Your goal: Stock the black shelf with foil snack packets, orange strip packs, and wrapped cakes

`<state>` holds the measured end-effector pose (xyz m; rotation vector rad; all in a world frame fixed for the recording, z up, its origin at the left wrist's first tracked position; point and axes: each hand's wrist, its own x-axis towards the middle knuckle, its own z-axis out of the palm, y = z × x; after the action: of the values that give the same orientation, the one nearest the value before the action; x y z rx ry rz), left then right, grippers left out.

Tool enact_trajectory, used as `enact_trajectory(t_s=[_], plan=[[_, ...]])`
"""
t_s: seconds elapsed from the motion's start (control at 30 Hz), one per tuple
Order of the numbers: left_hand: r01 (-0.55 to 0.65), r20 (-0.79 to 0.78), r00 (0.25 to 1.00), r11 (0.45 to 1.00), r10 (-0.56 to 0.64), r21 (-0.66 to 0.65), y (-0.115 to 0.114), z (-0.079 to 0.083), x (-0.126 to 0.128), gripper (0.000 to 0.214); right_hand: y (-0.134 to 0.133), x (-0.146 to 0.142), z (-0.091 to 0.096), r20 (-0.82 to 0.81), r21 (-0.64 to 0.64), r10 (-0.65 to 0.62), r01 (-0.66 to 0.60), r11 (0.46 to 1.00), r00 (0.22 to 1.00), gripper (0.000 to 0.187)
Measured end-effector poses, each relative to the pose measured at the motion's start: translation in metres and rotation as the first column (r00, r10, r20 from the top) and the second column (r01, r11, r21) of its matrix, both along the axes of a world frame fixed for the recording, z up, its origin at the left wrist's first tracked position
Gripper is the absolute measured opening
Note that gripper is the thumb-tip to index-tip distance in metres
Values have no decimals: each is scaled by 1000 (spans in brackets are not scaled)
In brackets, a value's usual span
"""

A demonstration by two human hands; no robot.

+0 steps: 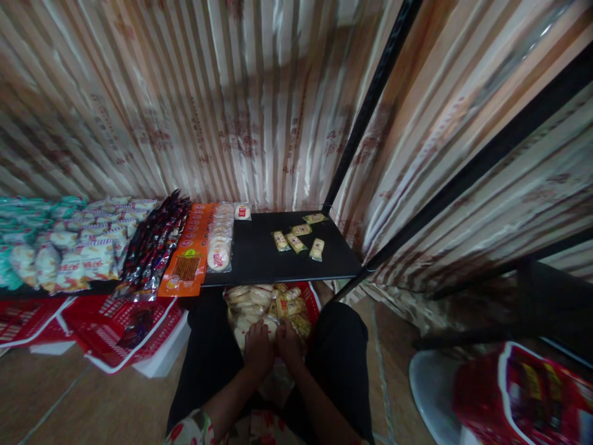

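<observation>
Between my knees, under the shelf edge, stands a red basket of wrapped snacks. White round rice crackers in clear wrappers fill its left part, and yellow-wrapped snacks its right. My left hand is at the near side, over the rice crackers, its fingers curled. Close beside it, my right hand is also curled, near the yellow-wrapped snacks. Whatever lies within the fingers is hidden and dark. On the black shelf above lie several small yellow-wrapped snacks and a row of rice cracker packets.
Left along the shelf are orange snack bags, dark red packets, white packets and green packets. Red baskets sit below. Black shelf posts rise before a curtain. Another basket stands lower right.
</observation>
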<state>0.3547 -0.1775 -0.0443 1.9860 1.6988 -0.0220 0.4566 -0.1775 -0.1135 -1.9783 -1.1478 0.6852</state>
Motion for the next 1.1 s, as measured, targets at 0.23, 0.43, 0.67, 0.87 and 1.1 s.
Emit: enact_trajectory(t_s=[0.23, 0.43, 0.67, 0.87, 1.1], plan=[[68, 42, 997, 997, -67, -21, 2, -4, -4, 50, 5, 4, 8, -125, -5, -32, 31, 999, 992, 37], [69, 65, 996, 998, -68, -9, 0, -7, -5, 54, 6, 2, 14, -156, -20, -55, 53, 998, 986, 31], [49, 137, 989, 999, -48, -3, -1, -7, -5, 56, 6, 4, 22, -187, -42, -41, 34, 999, 982, 28], [-5, 250, 968, 1000, -2, 26, 0, -1, -6, 50, 8, -2, 31, -253, -27, -7, 0, 1000, 967, 30], [-148, 438, 880, 983, 182, -111, 11, 0, -13, 44, 13, -14, 31, -368, -1, 68, -74, 997, 927, 36]])
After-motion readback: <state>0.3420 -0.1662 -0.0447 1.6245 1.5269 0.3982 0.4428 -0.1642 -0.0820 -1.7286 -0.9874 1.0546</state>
